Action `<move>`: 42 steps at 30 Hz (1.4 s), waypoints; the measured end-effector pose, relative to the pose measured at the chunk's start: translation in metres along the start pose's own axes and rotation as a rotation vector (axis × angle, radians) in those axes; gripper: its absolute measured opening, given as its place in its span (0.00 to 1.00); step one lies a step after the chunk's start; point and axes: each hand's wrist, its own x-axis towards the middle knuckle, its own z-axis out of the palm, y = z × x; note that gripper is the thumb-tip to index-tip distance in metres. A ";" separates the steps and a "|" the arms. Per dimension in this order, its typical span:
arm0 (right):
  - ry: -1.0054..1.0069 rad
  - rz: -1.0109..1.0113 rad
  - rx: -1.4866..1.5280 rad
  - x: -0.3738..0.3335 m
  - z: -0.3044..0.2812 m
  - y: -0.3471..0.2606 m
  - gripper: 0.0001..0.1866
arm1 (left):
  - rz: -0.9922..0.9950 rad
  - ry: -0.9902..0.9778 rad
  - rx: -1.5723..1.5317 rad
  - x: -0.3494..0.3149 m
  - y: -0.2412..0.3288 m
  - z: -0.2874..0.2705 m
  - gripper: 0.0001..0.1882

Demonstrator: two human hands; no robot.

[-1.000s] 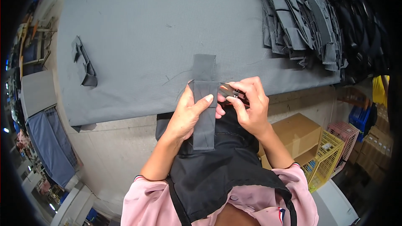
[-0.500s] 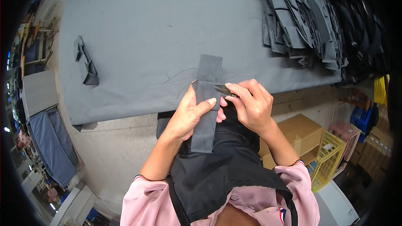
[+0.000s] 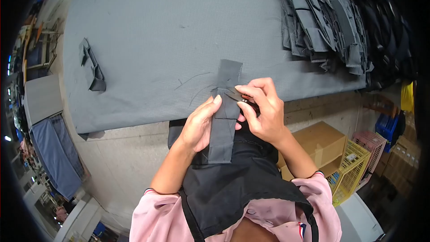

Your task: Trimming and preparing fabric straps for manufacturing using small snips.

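Note:
My left hand [image 3: 200, 123] grips a dark grey fabric strip [image 3: 222, 136] from its left side, thumb on top and fingertips showing past the right edge. The strip runs lengthwise away from me, its far end lying over the table's front part. In my right hand [image 3: 268, 110] is a small pair of black thread snips [image 3: 246, 99], pinched between thumb and fingers. Their blades point left and lie over the strip near a cross seam. Loose threads trail from the strip to the left. Whether the blades touch a thread is too small to tell.
A grey cloth covers the table [image 3: 156, 31]. One folded fabric piece [image 3: 92, 69] lies at its left, a pile of similar strips [image 3: 313, 20] at the far right beside black straps [image 3: 380, 27]. Below the right edge stand a cardboard box [image 3: 318, 143] and a yellow crate [image 3: 351, 166].
The strip has shifted slightly right. My left thumb has moved up and left along it. The snips have moved left across the strip, and a curved loose thread now shows beside it.

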 end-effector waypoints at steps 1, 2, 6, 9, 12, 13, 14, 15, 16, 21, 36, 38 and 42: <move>0.000 -0.001 0.001 -0.002 0.002 0.003 0.15 | -0.004 0.031 -0.046 0.000 -0.001 0.001 0.21; 0.017 -0.019 -0.038 -0.005 0.005 0.005 0.15 | -0.003 0.031 -0.046 0.000 -0.001 0.000 0.21; 0.027 -0.081 -0.131 -0.007 0.002 0.004 0.17 | -0.006 0.017 -0.039 -0.003 -0.002 -0.001 0.23; 0.002 -0.124 -0.161 -0.005 -0.002 0.002 0.19 | -0.007 0.043 -0.041 -0.003 -0.004 -0.001 0.22; -0.028 -0.154 -0.138 -0.002 -0.005 0.002 0.19 | -0.006 0.040 -0.044 -0.001 -0.005 -0.001 0.22; -0.045 -0.163 -0.119 -0.001 -0.005 0.003 0.18 | -0.010 0.037 -0.047 -0.001 -0.006 -0.001 0.22; -0.045 -0.162 -0.118 0.000 -0.005 0.004 0.18 | -0.011 0.037 -0.047 0.000 -0.005 0.000 0.22; -0.036 -0.158 -0.117 -0.001 -0.005 0.004 0.18 | -0.012 0.043 -0.038 -0.001 -0.004 0.002 0.21; -0.027 -0.153 -0.115 -0.001 -0.005 0.005 0.18 | -0.012 0.049 -0.029 -0.001 -0.004 0.002 0.21; -0.038 -0.104 -0.056 -0.002 -0.004 0.004 0.18 | -0.026 0.044 -0.028 -0.002 -0.004 0.002 0.21; 0.007 -0.120 -0.080 -0.005 -0.002 0.001 0.18 | -0.031 0.044 -0.085 -0.002 -0.008 0.001 0.20; 0.014 -0.137 -0.095 -0.004 -0.002 0.000 0.18 | -0.039 0.044 -0.098 -0.002 -0.008 0.001 0.20; 0.021 -0.181 -0.152 -0.005 -0.001 0.001 0.18 | -0.047 0.037 -0.100 -0.002 -0.008 0.000 0.21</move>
